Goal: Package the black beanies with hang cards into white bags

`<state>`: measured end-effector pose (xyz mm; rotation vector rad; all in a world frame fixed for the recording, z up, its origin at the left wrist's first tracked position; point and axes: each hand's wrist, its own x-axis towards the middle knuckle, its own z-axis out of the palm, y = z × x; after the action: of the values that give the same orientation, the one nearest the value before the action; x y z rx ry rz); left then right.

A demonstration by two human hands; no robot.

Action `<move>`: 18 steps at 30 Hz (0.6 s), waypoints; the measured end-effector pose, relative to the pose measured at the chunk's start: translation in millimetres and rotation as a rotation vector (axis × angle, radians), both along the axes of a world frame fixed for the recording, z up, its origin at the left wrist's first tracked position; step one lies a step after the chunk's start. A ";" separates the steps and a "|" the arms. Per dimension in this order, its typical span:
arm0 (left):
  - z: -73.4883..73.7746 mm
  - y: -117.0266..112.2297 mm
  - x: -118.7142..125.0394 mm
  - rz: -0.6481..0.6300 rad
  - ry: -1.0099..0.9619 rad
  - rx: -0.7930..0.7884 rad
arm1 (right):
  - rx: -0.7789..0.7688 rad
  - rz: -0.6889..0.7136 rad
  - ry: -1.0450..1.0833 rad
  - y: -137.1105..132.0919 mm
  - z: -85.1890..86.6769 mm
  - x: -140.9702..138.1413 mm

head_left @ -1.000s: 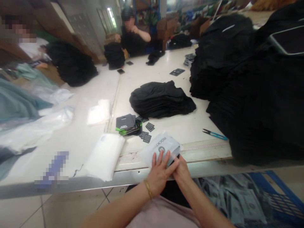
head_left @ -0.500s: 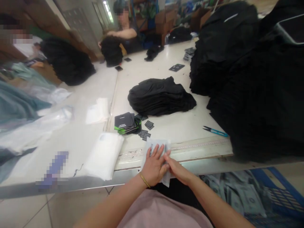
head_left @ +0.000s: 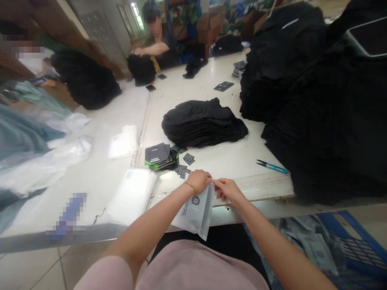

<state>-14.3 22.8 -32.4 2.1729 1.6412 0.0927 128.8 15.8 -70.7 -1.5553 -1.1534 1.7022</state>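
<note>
Some teal cloth (head_left: pixel 18 133) lies at the far left of the table (head_left: pixel 229 159), with clear bags (head_left: pixel 51 161) beside it. Nearer the middle sits a flat stack of white bags (head_left: pixel 131 195) at the near edge, and behind it a fanned stack of dark cards (head_left: pixel 159 156) with a few small tags (head_left: pixel 183 170) just to its right.

The left hand (head_left: pixel 199 180), a thin bangle at its wrist, has its fingers curled shut, pinching the top edge of a grey pouch (head_left: pixel 195 211). The pouch hangs from that edge down over the table's front rim, above the person's lap, tilted with its lower end to the right. The right hand (head_left: pixel 228 189) is just beside the left, and its fingers too are closed on the pouch's top edge.

Behind the hands lies a low pile (head_left: pixel 202 123) of folded black cloth. Further right, blue scissors (head_left: pixel 269 165) lie on the table, close to a tall black heap (head_left: pixel 317 100). Below, on the floor at the right, a blue crate (head_left: pixel 359 241) holds more grey pouches. At the far end a co-worker's hand (head_left: pixel 139 51) rests on another black bundle (head_left: pixel 141 69).
</note>
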 end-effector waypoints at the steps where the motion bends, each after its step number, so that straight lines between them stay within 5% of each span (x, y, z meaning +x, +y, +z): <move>1: -3.7 5.3 0.9 -0.020 0.007 -0.037 | 0.002 0.007 -0.001 -1.1 -0.2 -2.3; 5: -12.9 14.4 -7.3 0.044 0.010 -0.014 | -0.037 0.100 0.015 -40.5 2.4 -8.1; 9: -6.4 14.8 -15.7 0.176 0.006 0.026 | -0.152 0.257 0.042 -98.9 4.3 -2.7; 14: 20.7 -8.9 36.4 0.030 -0.218 0.118 | 0.085 -0.069 0.106 -94.9 13.5 20.8; 18: 38.1 -26.0 47.2 -0.121 -0.447 0.364 | 0.084 -0.264 0.170 -91.8 17.5 85.1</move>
<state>32.9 -3.2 5.6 2.2815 1.3095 0.8349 213.9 -76.0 -53.2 -1.4120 -0.8798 1.5565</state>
